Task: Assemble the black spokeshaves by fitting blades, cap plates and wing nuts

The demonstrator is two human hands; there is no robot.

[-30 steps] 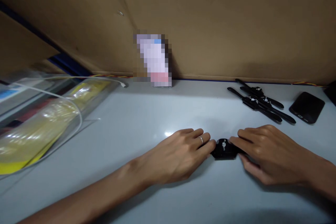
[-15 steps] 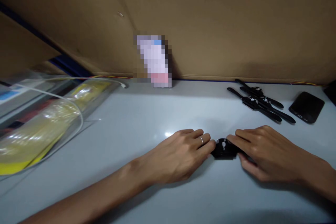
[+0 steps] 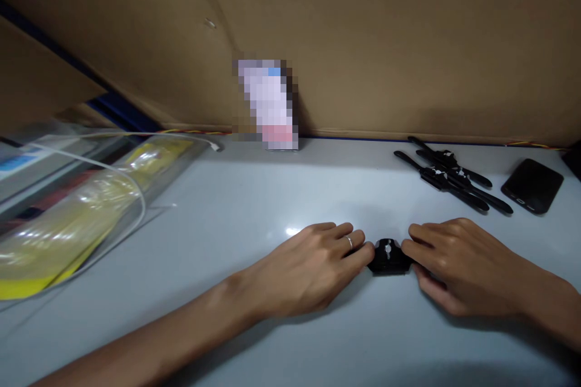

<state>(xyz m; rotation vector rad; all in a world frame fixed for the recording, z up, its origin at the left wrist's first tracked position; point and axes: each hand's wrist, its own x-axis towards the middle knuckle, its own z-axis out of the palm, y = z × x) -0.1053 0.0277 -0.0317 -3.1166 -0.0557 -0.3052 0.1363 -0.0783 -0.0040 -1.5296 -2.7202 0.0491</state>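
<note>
A black spokeshave (image 3: 388, 254) lies crosswise over the pale table, its middle body and silver-coloured screw showing between my two hands. Wrapped round its left handle is my left hand (image 3: 318, 266), which wears a ring. The fingers of my right hand (image 3: 463, 269) are closed on the other handle. Both handles are mostly covered by my fingers. Three more black spokeshaves (image 3: 441, 180) lie overlapping at the back right, beyond my right hand.
A dark phone (image 3: 533, 186) rests beside the spare spokeshaves. At the left lie a clear plastic bag with yellow (image 3: 82, 217) and a white cable (image 3: 143, 196). A blurred-out upright item (image 3: 272, 103) leans on the brown back panel (image 3: 385, 42).
My right index fingertip has drawn back slightly to the right, showing more of the spokeshave's body. My left hand keeps its grip, and the spokeshave stays nearly in place.
</note>
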